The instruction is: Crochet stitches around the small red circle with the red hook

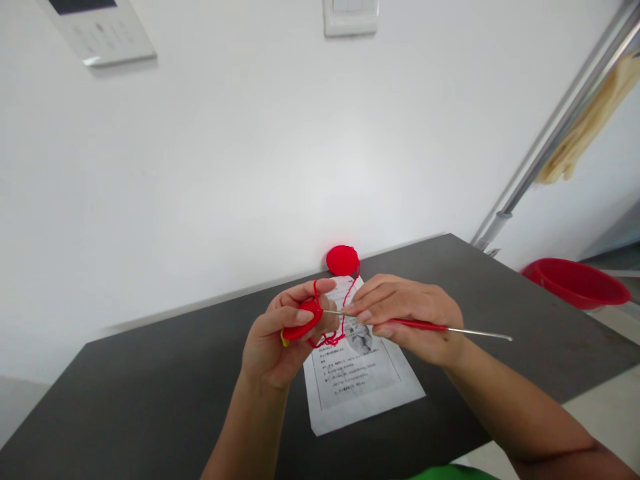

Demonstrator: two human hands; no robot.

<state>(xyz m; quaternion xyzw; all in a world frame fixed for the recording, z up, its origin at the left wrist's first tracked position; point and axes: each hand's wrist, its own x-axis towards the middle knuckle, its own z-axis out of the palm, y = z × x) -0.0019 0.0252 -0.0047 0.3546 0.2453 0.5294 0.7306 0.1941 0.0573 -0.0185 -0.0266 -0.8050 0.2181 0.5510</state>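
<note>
My left hand (280,333) pinches a small red crochet piece (303,320) with a bit of yellow at its lower edge. Red yarn (345,310) loops over the left forefinger, and a tangled stretch of it hangs below the fingers. In my right hand (410,317) is a crochet hook (420,325) with a red grip and metal ends, held between thumb and fingers. The hook's left tip meets the edge of the red piece; whether it passes through a stitch is too small to tell. A red yarn ball (343,260) rests at the table's back edge against the wall.
A printed sheet (357,393) lies on the dark table (165,393) beneath my hands. The white wall (225,167) rises right behind the table. Off to the right are a red basin (575,283), a metal pole (550,127) and a hanging yellowish cloth-like item (590,120).
</note>
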